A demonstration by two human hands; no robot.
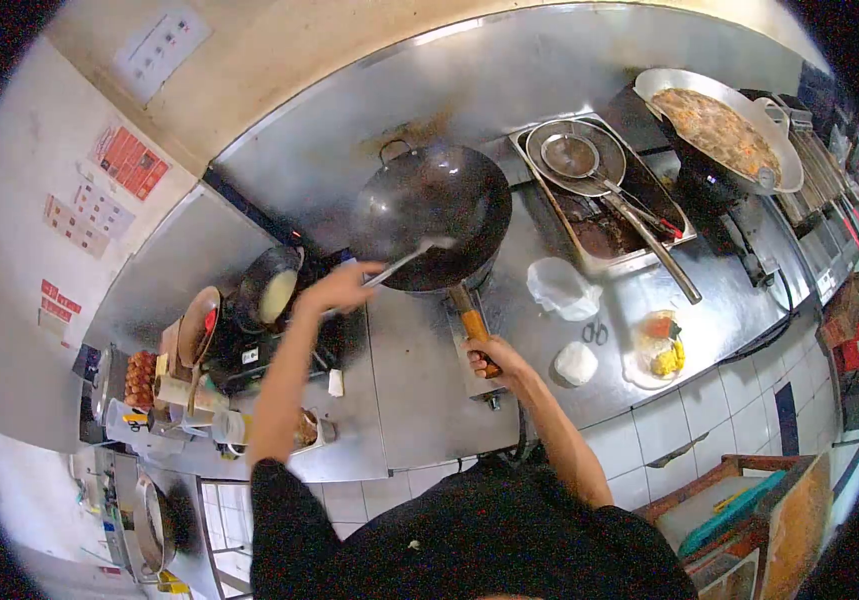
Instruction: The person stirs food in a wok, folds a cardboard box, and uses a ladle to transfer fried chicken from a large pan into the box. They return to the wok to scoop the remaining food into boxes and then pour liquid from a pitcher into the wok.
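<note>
A large dark wok (419, 205) sits on a burner at the middle of the steel counter. My right hand (494, 358) is wrapped round its wooden handle (471, 322). My left hand (342, 288) grips a long-handled metal cooking utensil (404, 262), whose pale head reaches into the wok; blur hides whether it is a ladle or a spatula. Inside the wok I make out only the dark, shiny metal. To its right on the counter are a translucent plastic tub (562, 289), black scissors (595, 333) and a white rounded bundle (575, 364).
A metal tray (589, 262) holds strainers (579, 155). At the far right stands a large pan of bubbling brown liquid (719, 130). A plate (644, 372) bears yellow and orange food. Left are a smaller pan (267, 288), a brown pan (199, 325) and eggs (141, 378).
</note>
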